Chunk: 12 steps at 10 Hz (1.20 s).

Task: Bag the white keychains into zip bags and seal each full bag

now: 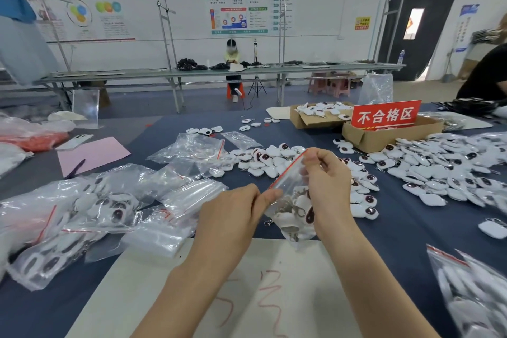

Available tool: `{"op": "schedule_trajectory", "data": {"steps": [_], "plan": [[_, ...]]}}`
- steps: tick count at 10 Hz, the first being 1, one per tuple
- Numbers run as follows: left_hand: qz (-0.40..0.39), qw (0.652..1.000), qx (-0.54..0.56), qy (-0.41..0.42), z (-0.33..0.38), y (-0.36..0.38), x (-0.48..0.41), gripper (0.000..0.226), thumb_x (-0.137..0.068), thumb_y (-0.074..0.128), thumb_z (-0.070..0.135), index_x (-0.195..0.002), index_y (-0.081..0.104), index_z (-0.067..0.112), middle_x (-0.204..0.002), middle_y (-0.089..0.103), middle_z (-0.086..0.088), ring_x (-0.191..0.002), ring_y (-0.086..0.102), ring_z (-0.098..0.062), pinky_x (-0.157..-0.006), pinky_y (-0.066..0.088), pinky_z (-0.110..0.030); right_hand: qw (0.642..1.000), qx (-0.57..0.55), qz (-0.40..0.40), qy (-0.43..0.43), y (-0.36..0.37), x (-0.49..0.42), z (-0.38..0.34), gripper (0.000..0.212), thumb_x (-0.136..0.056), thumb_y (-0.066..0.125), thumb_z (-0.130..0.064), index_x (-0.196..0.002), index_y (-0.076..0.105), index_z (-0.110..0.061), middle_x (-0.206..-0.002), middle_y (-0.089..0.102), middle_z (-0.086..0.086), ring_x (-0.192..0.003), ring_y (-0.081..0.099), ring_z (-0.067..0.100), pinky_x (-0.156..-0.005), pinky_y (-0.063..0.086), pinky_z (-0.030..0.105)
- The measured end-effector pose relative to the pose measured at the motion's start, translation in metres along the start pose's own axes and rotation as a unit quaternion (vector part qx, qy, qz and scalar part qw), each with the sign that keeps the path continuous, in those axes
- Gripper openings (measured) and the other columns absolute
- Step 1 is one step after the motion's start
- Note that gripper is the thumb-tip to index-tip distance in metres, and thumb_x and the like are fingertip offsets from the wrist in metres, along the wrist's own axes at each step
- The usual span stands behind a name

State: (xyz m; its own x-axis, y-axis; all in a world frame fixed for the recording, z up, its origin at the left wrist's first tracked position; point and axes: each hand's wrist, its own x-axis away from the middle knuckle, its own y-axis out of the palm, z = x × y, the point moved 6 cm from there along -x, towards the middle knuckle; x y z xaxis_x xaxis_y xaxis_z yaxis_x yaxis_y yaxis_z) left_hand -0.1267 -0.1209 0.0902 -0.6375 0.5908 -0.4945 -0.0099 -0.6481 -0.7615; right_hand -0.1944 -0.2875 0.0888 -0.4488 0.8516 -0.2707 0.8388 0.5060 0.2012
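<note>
A clear zip bag (291, 195) with a red seal strip hangs above the table, holding several white keychains with dark oval faces. My left hand (233, 217) pinches the lower end of the seal strip. My right hand (326, 181) pinches the upper end near the top corner. Loose white keychains (428, 170) lie spread over the dark blue table to the right and behind the bag. Empty zip bags (192, 151) lie at the middle left, with a stack (189, 200) nearer my left hand.
Filled bags (68, 217) pile at the left and one (472, 296) lies at the lower right. Two cardboard boxes (384, 137) with a red sign stand at the back right. A white board (247, 296) with red marks lies under my arms. A pink sheet (93, 153), pen and phone lie left.
</note>
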Motion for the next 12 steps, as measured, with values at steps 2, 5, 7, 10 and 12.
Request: {"op": "schedule_trajectory", "data": {"steps": [2,5,7,10,12], "plan": [[-0.028,0.923,0.373,-0.089,-0.027,0.019,0.023,0.03,-0.089,0.058,0.066,-0.101,0.056,0.039,-0.085,0.067,0.025,-0.075,0.061,0.004,-0.066,0.043,-0.007,0.999,0.001,-0.024,-0.04,0.017,0.005,-0.02,0.02,-0.101,0.059,-0.025,-0.083,0.067,-0.028,-0.08,0.066,-0.014,-0.064,0.06,-0.006,-0.069,0.051,0.016],[-0.026,0.869,0.476,-0.136,-0.04,0.044,0.032,0.028,-0.084,0.07,0.04,-0.075,0.076,0.014,-0.071,0.075,0.001,-0.066,0.068,-0.007,-0.063,0.051,-0.015,0.988,0.002,-0.142,-0.054,0.087,0.023,-0.026,0.015,-0.099,0.062,-0.029,-0.086,0.069,-0.03,-0.071,0.067,-0.013,-0.063,0.062,-0.003,-0.072,0.054,0.02],[0.042,0.777,0.573,-0.257,-0.093,0.034,0.023,0.033,-0.084,0.077,0.042,-0.101,0.08,0.014,-0.097,0.078,-0.01,-0.078,0.073,-0.016,-0.066,0.057,-0.026,0.972,0.037,-0.223,-0.062,0.121,0.019,-0.013,0.017,-0.103,0.054,-0.033,-0.12,0.059,-0.033,-0.104,0.06,-0.026,-0.09,0.053,-0.025,-0.071,0.038,-0.004],[0.225,0.634,0.654,-0.345,-0.22,-0.03,-0.036,0.028,-0.1,0.062,0.03,-0.117,0.061,0.008,-0.121,0.063,-0.01,-0.08,0.068,-0.008,-0.066,0.058,-0.017,0.978,0.058,-0.201,-0.013,0.099,0.006,0.026,0.021,-0.102,0.049,-0.029,-0.116,0.058,-0.043,-0.094,0.064,-0.023,-0.086,0.064,0.015,-0.052,0.043,0.006],[0.109,0.69,0.611,-0.371,-0.18,0.003,-0.021,0.02,-0.101,0.062,0.023,-0.111,0.062,0.007,-0.106,0.068,-0.01,-0.081,0.07,-0.017,-0.063,0.06,-0.025,0.986,0.038,-0.155,0.039,0.06,-0.004,0.047,0.021,-0.101,0.054,-0.028,-0.116,0.062,-0.041,-0.105,0.067,-0.017,-0.086,0.068,-0.005,-0.073,0.049,0.015]]}}
